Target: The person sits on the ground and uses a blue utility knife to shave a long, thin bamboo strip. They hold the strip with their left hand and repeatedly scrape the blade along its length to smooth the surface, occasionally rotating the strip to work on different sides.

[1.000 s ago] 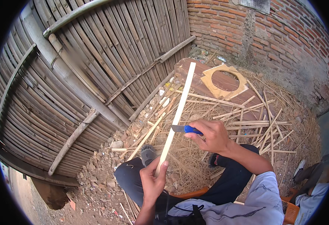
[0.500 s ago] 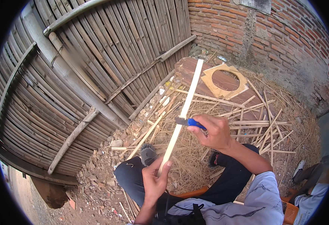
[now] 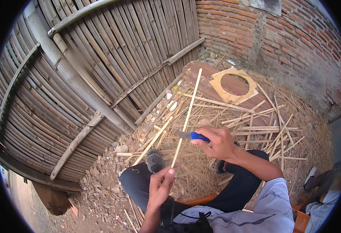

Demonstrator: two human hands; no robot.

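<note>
A long pale bamboo strip (image 3: 190, 106) slants up and away from my left hand (image 3: 161, 185), whose thumb and fingers pinch its near end. Its narrow edge shows from above. In my right hand (image 3: 218, 143) is a blue-handled knife (image 3: 198, 136), gripped with the thumb along the handle. The dark, short blade lies across the strip roughly mid-length and appears to touch it. Both hands are held over my bent legs, above ground covered in shavings.
Several cut strips (image 3: 281, 136) lie scattered on the right. Beyond them, a board with a round hole (image 3: 234, 85) rests on a brown panel (image 3: 201, 73). A bamboo fence (image 3: 100, 58) stands left, a brick wall (image 3: 302, 50) behind. Another person's leg (image 3: 318, 180) shows at right.
The strip has turned from its broad face to its narrow edge, and its far end sits slightly lower and further left. My right hand and the knife have come a little nearer to me.
</note>
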